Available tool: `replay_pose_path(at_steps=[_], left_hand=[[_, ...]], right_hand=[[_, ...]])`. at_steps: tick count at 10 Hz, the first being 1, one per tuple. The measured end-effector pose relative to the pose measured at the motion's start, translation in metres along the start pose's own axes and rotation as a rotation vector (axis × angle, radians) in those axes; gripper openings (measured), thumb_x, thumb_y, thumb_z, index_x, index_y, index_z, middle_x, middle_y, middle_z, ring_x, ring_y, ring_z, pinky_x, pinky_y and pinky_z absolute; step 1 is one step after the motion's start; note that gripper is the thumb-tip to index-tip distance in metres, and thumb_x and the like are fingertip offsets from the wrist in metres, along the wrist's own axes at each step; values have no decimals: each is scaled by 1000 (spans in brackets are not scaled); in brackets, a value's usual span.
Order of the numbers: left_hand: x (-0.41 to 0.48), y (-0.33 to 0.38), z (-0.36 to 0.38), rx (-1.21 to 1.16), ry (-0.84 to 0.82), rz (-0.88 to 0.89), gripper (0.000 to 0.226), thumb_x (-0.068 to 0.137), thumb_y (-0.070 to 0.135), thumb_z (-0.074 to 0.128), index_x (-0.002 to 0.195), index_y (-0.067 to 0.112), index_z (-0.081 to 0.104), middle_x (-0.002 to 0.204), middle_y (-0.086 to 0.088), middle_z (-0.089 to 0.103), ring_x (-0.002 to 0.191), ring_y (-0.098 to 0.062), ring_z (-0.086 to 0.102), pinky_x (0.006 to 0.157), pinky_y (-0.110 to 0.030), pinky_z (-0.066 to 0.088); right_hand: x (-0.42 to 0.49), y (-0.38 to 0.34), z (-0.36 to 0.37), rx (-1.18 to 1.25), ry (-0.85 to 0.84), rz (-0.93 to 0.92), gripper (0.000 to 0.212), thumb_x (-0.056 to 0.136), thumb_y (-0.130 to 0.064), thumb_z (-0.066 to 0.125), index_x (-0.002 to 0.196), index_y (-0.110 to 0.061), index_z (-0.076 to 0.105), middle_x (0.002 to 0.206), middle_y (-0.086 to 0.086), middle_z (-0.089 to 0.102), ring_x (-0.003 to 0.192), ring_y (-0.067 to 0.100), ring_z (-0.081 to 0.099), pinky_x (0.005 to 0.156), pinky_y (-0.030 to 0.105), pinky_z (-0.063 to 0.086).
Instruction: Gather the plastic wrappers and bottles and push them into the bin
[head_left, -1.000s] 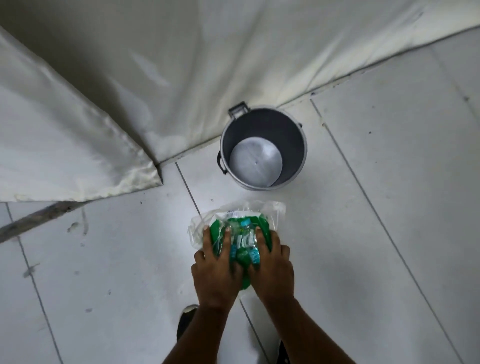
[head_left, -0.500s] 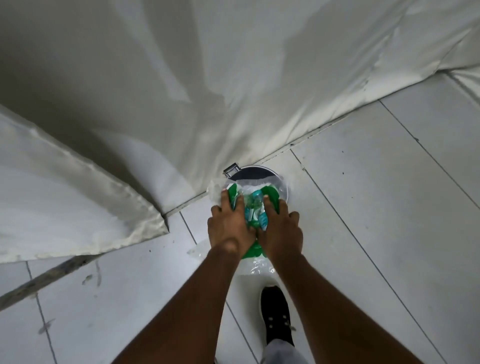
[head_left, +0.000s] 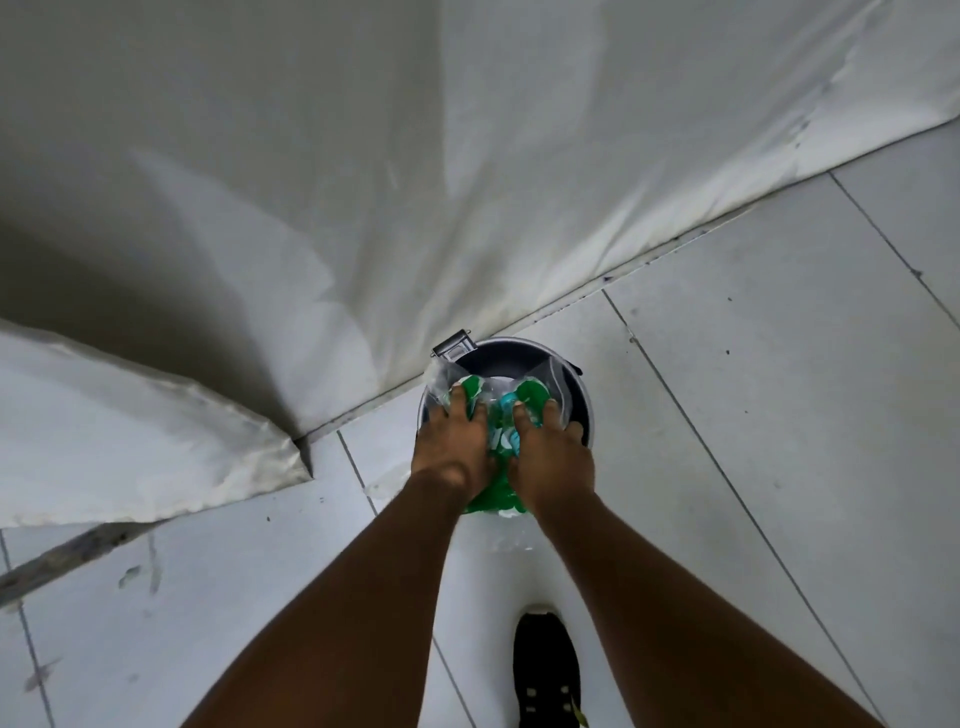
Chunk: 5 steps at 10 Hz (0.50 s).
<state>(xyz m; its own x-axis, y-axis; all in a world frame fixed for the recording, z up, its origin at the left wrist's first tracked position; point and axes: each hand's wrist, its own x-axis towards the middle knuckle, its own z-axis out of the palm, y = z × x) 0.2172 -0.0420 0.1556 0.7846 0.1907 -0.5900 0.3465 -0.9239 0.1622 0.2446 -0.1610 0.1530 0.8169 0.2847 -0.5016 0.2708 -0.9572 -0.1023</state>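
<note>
A bundle of clear plastic wrappers and green-labelled bottles (head_left: 498, 415) sits in the mouth of the grey round bin (head_left: 519, 349). My left hand (head_left: 453, 435) presses on the bundle's left side, fingers spread over the green plastic. My right hand (head_left: 550, 451) presses on its right side. Part of the bundle (head_left: 493, 500) still hangs over the bin's near rim, below my wrists. The bin's inside is mostly hidden by the plastic and my hands.
The bin stands on white floor tiles (head_left: 753, 415) against a white hanging sheet (head_left: 363, 182). A folded corner of the sheet (head_left: 156, 441) lies on the floor at the left. My black shoe (head_left: 545, 670) is on the floor below the bin.
I carried the bundle from the floor up to the bin, and both hands have since pressed it lower into the opening. The view has drawn closer to the bin.
</note>
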Motion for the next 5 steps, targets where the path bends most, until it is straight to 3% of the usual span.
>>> replay_pose_path(at_steps=[1,3,4,5], left_hand=[[14,5,4,8,11,21,79,88,46,60,152,21,22,162,-10,7,139,-42,22,110,-49,34],[36,13,11,233,-4,103,87,86,47,61,153,26,10,161,-15,12,135,-44,31,104,-54,39],[34,15,-1,280,-13,101,89,81,55,60,151,28,13,157,-14,24,131,-44,36,101,-56,38],[15,7,-16,223,62,22,77,83,62,47,148,30,21,153,-11,30,128,-41,37,96,-56,37]], right_hand=[[17,0,2,-53,-29,-15,68,94,-36,55,151,-25,21,153,16,27,121,36,42,91,43,50],[40,2,9,-104,-126,-4,75,89,-39,61,150,-19,22,153,17,28,124,39,41,93,47,46],[38,6,4,-54,-182,-11,84,84,-43,65,151,-20,20,156,16,25,131,40,35,101,51,41],[28,10,-7,16,-186,-42,88,82,-48,63,152,-23,15,160,14,16,143,41,17,112,59,26]])
